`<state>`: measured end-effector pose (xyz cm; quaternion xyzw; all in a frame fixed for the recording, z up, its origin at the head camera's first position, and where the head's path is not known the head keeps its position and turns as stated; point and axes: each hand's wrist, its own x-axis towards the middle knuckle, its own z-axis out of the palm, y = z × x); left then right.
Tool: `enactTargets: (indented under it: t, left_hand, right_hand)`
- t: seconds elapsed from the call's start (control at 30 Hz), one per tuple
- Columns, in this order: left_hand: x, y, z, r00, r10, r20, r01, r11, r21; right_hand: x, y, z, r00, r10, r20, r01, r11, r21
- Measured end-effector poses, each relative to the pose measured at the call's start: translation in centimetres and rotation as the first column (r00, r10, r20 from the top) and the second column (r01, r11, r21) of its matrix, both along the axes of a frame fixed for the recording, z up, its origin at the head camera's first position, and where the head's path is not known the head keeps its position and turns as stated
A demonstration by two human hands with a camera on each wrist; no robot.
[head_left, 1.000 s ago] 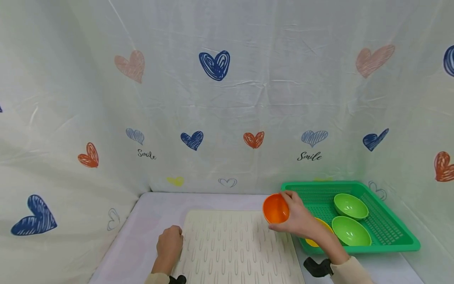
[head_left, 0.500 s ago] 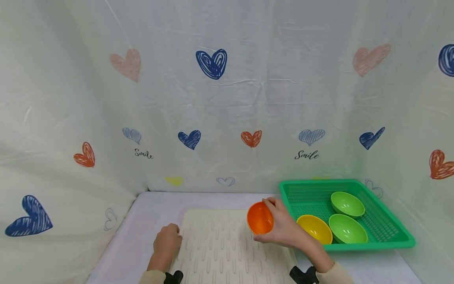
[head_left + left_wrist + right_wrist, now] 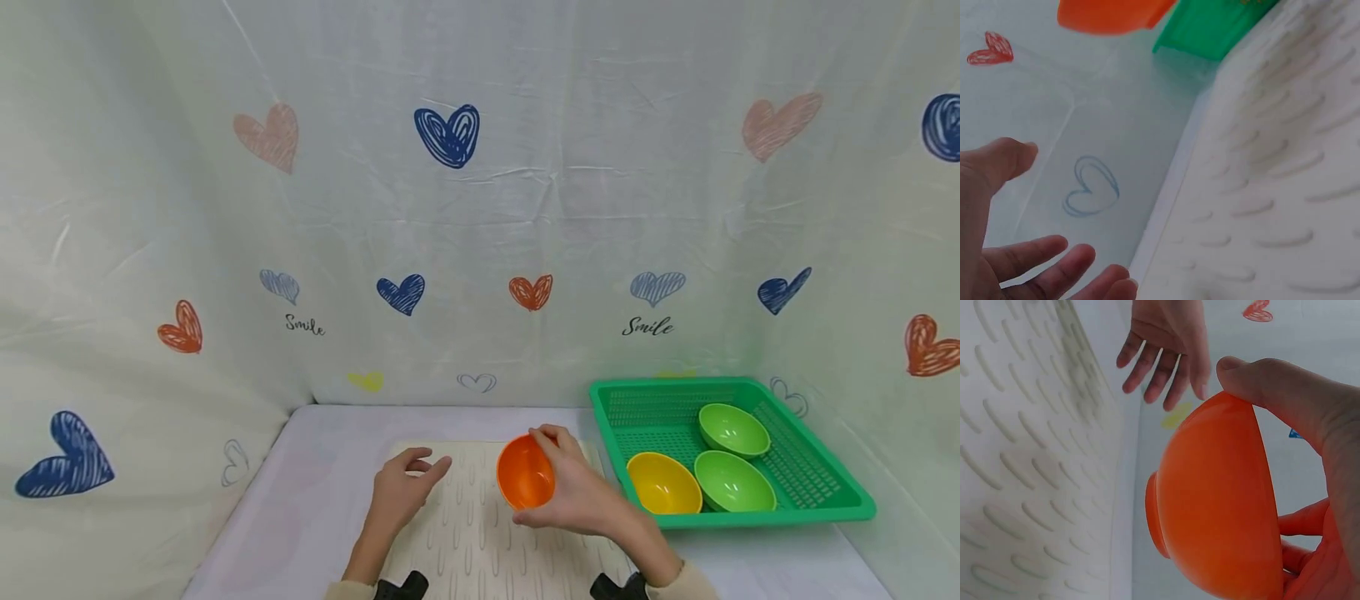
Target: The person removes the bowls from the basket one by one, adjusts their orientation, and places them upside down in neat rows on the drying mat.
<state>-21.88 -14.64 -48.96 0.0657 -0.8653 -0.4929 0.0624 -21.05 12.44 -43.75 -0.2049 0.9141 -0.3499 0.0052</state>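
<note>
An orange bowl (image 3: 525, 472) is tilted on its side above the cream ridged mat (image 3: 465, 533), its hollow facing me in the head view. My right hand (image 3: 573, 487) grips it by the rim, thumb on the near side and fingers on the far side. In the right wrist view the bowl's outside (image 3: 1216, 500) and its foot ring show. My left hand (image 3: 405, 492) is raised over the mat's left part, holding nothing. Its thumb and fingers (image 3: 1041, 250) spread apart in the left wrist view, with a gap between it and the bowl.
A green basket (image 3: 750, 521) stands on the right of the white-covered table (image 3: 255, 542). Inside are a yellow bowl (image 3: 664, 483) and two green bowls, one nearer (image 3: 735, 482) and one farther (image 3: 733, 431). A white heart-printed curtain (image 3: 480, 208) hangs behind and at the sides.
My right hand has carried the orange bowl left, away from the basket and over the mat. My left hand has lifted from the mat's left edge, moved right and spread its fingers.
</note>
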Motion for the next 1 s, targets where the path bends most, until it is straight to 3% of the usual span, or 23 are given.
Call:
enactTargets:
  t: [0.07,0.17,0.33,0.47,0.6,0.73,0.83,1.0]
  left_hand:
    - [0.3,1.1,0.1,0.998,-0.038,0.047,0.033,0.993,0.11]
    - [0.6,2.3,0.2,0.987,-0.124,0.104,0.094,0.962,0.258]
    - [1.3,3.7,0.2,0.942,-0.283,0.181,0.186,0.888,0.422]
    - [1.6,4.5,-0.1,0.9,-0.386,0.202,0.253,0.841,0.479]
    - [1.7,5.0,-0.6,0.871,-0.459,0.176,0.319,0.8,0.509]
    - [1.9,5.2,-0.8,0.84,-0.528,0.127,0.383,0.742,0.551]
    - [2.0,5.3,-0.8,0.823,-0.559,0.098,0.409,0.704,0.581]
    - [1.9,5.5,-0.9,0.812,-0.578,0.082,0.418,0.674,0.609]
  right_hand:
    - [0.1,-0.3,0.0,1.0,0.015,-0.005,-0.015,1.0,-0.001]
    - [0.3,-0.6,0.0,0.999,0.035,-0.018,-0.036,0.999,-0.011]
    - [0.4,-1.0,0.1,0.998,0.061,-0.022,-0.062,0.998,-0.03]
    - [0.5,-1.1,0.2,0.996,0.083,-0.022,-0.084,0.995,-0.052]
    - [0.5,-1.2,0.2,0.995,0.1,-0.021,-0.101,0.993,-0.052]
    - [0.5,-1.2,0.2,0.993,0.121,0.0,-0.121,0.991,-0.053]
    - [0.4,-1.2,0.1,0.991,0.131,0.001,-0.131,0.99,-0.049]
    - [0.4,-1.2,-0.1,0.989,0.146,-0.005,-0.146,0.988,-0.054]
